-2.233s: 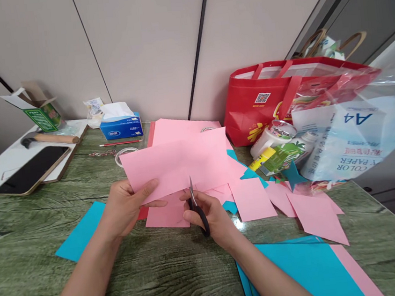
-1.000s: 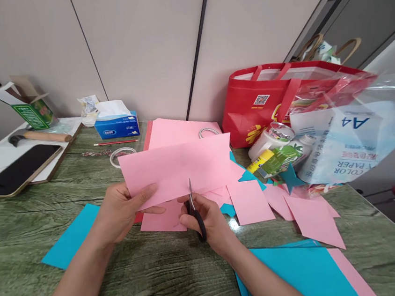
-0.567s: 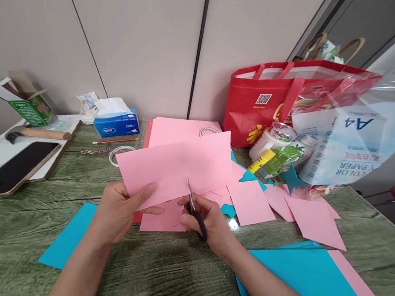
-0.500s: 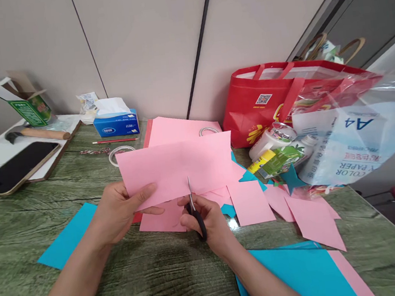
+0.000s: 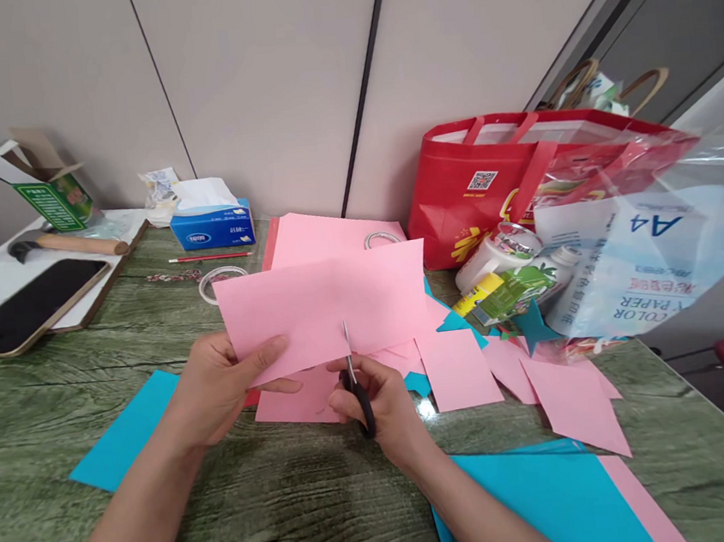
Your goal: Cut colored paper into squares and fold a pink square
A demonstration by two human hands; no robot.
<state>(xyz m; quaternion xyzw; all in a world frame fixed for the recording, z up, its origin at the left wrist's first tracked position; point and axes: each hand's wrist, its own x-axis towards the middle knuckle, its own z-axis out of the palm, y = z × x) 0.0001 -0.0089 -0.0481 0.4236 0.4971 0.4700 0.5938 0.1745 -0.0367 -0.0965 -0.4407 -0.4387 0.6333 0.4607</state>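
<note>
A pink sheet of paper (image 5: 320, 310) is held up over the table, its lower left corner pinched by my left hand (image 5: 225, 384) between thumb and fingers. My right hand (image 5: 375, 399) grips black-handled scissors (image 5: 361, 405). Their blades point away from me and meet the sheet's lower edge near its middle. One blade shows in front of the paper; the other is hidden behind it. Several cut pink pieces (image 5: 460, 370) lie to the right, and another pink piece (image 5: 298, 401) lies partly under the raised sheet.
Blue sheets (image 5: 541, 494) lie at the front right, a blue piece (image 5: 126, 434) at left. Behind are a tissue box (image 5: 212, 228), tape rolls (image 5: 209, 289) and a pencil (image 5: 211, 257). A phone (image 5: 33, 305) and hammer (image 5: 74, 242) rest on a white board. A red bag (image 5: 451, 201) stands right.
The camera view has shifted slightly. Both hands keep their grips, and the scissors stay at the pink sheet's lower edge with hardly any movement.
</note>
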